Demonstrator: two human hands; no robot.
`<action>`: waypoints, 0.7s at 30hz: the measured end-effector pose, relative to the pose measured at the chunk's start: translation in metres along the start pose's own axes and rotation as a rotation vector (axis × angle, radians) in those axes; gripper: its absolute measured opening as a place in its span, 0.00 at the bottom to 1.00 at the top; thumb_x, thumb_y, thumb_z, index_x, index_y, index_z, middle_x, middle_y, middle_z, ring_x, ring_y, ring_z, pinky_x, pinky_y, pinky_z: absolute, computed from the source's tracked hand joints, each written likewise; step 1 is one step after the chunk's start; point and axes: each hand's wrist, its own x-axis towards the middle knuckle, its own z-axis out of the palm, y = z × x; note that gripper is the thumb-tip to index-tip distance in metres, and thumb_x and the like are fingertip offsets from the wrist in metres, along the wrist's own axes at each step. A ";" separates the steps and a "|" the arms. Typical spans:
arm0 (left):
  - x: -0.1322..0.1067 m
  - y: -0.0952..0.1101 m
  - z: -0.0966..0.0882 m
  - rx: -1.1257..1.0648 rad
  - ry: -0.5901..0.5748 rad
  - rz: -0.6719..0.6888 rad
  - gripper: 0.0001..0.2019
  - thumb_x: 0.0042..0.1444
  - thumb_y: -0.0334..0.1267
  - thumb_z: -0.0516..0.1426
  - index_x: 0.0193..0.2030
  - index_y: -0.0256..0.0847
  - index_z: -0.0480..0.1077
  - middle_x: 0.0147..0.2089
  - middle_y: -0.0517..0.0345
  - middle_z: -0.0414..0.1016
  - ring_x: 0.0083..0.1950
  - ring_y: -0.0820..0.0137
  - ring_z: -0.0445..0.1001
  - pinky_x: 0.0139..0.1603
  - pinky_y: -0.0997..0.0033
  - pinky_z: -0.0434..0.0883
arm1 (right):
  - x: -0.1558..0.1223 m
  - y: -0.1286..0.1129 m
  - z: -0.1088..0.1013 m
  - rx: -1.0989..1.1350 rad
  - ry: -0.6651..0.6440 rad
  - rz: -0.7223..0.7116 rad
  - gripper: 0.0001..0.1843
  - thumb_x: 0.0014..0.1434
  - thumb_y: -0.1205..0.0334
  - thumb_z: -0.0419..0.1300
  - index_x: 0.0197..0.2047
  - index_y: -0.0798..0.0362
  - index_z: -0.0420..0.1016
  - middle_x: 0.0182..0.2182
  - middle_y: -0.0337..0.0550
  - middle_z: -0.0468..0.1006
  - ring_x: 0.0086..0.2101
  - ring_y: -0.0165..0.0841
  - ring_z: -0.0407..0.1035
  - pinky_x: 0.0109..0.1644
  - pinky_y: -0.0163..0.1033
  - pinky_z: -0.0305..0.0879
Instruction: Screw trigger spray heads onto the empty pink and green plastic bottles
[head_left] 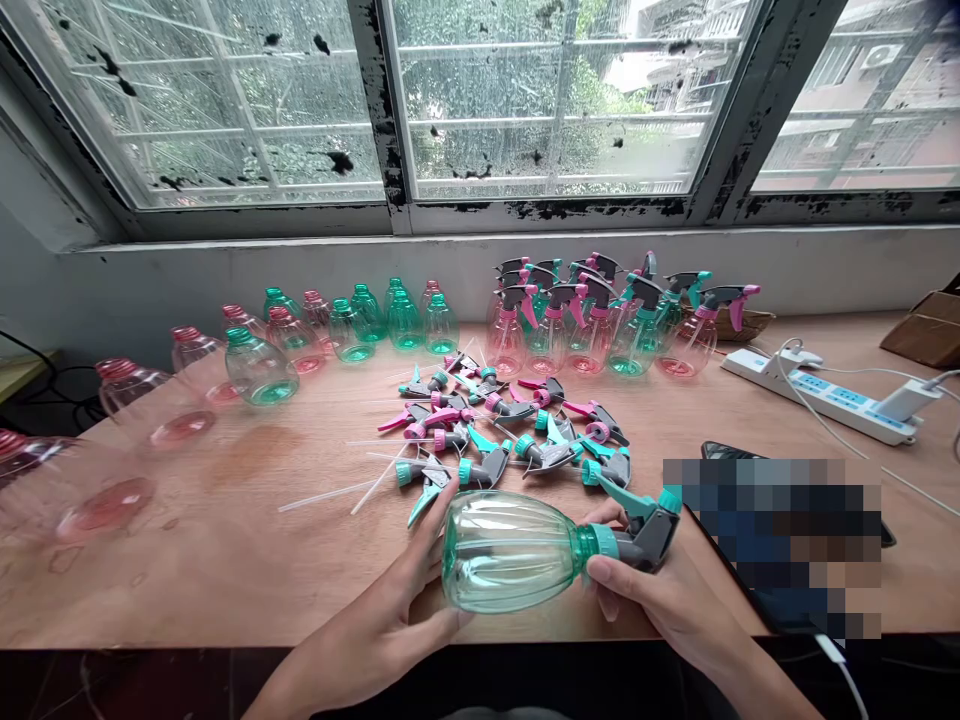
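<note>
A clear green spray bottle (506, 552) lies sideways in my two hands above the table's front edge, its base to the left. My left hand (409, 590) cups the base, fingers behind it and thumb below. At the neck, my right hand (645, 590) closes around the teal collar (602, 543) with thumb in front and fingers behind. The grey and teal trigger sprayer head (649, 528) sits on the neck and points right. Just behind the bottle lies a pile of loose trigger sprayer heads (551, 455), pink and teal, with thin white tubes (330, 495).
Open green and pink bottles (262, 370) stand in a curve along the left and back. Assembled spray bottles (551, 340) are grouped at the back centre. On the right are a white power strip (821, 395) with cables and a partly blurred tablet (739, 545). Windows (555, 100) rise behind.
</note>
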 end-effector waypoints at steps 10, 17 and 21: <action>0.000 -0.001 -0.002 -0.012 0.003 -0.010 0.46 0.67 0.45 0.61 0.78 0.65 0.33 0.83 0.66 0.32 0.82 0.56 0.38 0.81 0.51 0.42 | 0.002 0.005 -0.004 0.001 -0.028 -0.023 0.18 0.60 0.51 0.74 0.44 0.51 0.75 0.20 0.34 0.78 0.21 0.29 0.69 0.27 0.34 0.69; 0.001 -0.002 -0.002 -0.086 -0.010 -0.005 0.51 0.65 0.46 0.63 0.78 0.63 0.27 0.83 0.60 0.31 0.82 0.53 0.37 0.80 0.48 0.43 | 0.000 0.005 -0.003 0.000 0.000 -0.011 0.19 0.57 0.51 0.75 0.44 0.52 0.76 0.20 0.34 0.77 0.21 0.32 0.69 0.27 0.36 0.69; -0.001 -0.005 -0.003 -0.065 0.003 -0.020 0.45 0.66 0.49 0.61 0.79 0.62 0.36 0.83 0.64 0.30 0.82 0.52 0.37 0.80 0.48 0.41 | -0.001 0.003 -0.002 -0.003 0.003 0.021 0.23 0.56 0.48 0.75 0.48 0.51 0.76 0.19 0.32 0.75 0.22 0.32 0.69 0.29 0.37 0.70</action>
